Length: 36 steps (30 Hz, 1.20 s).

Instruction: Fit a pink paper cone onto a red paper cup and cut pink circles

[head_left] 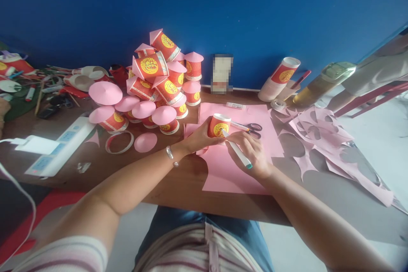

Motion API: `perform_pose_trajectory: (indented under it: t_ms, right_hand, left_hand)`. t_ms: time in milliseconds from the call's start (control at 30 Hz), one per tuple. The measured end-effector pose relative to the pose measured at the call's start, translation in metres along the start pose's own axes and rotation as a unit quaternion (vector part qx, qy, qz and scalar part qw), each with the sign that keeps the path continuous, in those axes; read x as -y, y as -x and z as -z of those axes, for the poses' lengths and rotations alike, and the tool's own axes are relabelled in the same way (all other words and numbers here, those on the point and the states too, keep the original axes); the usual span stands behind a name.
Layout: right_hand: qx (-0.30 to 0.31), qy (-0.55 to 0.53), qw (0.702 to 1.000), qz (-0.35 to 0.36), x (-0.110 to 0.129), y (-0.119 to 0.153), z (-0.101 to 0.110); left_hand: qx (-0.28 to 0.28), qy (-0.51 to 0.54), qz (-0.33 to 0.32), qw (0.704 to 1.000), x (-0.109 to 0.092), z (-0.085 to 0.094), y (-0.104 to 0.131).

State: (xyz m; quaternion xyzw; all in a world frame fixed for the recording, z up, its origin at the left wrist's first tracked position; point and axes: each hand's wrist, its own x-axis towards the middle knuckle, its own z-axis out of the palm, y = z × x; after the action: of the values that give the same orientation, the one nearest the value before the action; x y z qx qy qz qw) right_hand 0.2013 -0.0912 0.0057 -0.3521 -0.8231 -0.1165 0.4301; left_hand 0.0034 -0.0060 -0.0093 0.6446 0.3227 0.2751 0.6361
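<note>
Cup (219, 126), red with a yellow emblem and white rim, is held roughly upright near the centre of the frame, over a pink sheet (223, 177). We note the left hand (201, 137) clamped on it from the left. The right hand (250, 151) is clamped on a white marker (238, 154) with a green end; the tip lies at the emblem in our view, though we cannot confirm contact. The hands are close together; whether they touch, we cannot tell. Right of the cup we record dark-handled scissors (249, 129), with a small white tube (236, 105) at the sheet's far edge. Left of centre we find piled red cups (149, 66) with pink cone tops; below them, a pink disc (145, 142). Pink scraps (318, 131) lie at right, a power strip (60, 148) at left.
</note>
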Motion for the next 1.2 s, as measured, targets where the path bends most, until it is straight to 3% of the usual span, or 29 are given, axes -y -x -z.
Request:
perform_pose_trajectory:
  t_ms: [233, 1200]
  right_hand:
    - [-0.028, 0.009, 1.000, -0.010, 0.0025, -0.0044, 0.0011]
    - [-0.008, 0.010, 1.000, 0.005, 0.0033, -0.0058, 0.0030]
  left_hand:
    - [0.008, 0.036, -0.003, 0.999, -0.0032, -0.0016, 0.0006]
    - [0.005, 0.025, -0.011, 1.000, 0.0016, 0.0001, -0.0009]
